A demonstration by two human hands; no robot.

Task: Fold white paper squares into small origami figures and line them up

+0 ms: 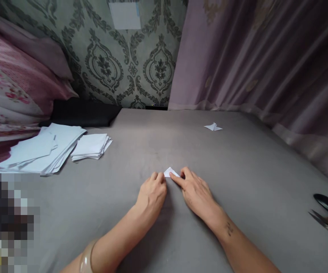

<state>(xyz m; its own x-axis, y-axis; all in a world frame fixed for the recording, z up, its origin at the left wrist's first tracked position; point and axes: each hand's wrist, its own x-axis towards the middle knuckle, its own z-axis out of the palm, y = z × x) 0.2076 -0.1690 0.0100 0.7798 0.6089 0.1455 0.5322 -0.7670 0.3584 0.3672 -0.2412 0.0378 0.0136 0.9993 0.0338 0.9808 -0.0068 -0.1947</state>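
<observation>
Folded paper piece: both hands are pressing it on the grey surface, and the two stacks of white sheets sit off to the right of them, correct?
Not quite. The head view shows the stacks of white sheets to the left of the hands, not the right. The rest holds: the left hand and right hand both press the folded paper piece on the grey surface.

A grey bed [237, 182] carries a loose stack of white sheets [43, 149] at its far left edge, a smaller pile of cut squares [91, 146] just beside it. A folded paper piece [213, 127] lies near the far right corner. Scissors [327, 218] rest at the right edge.
</observation>
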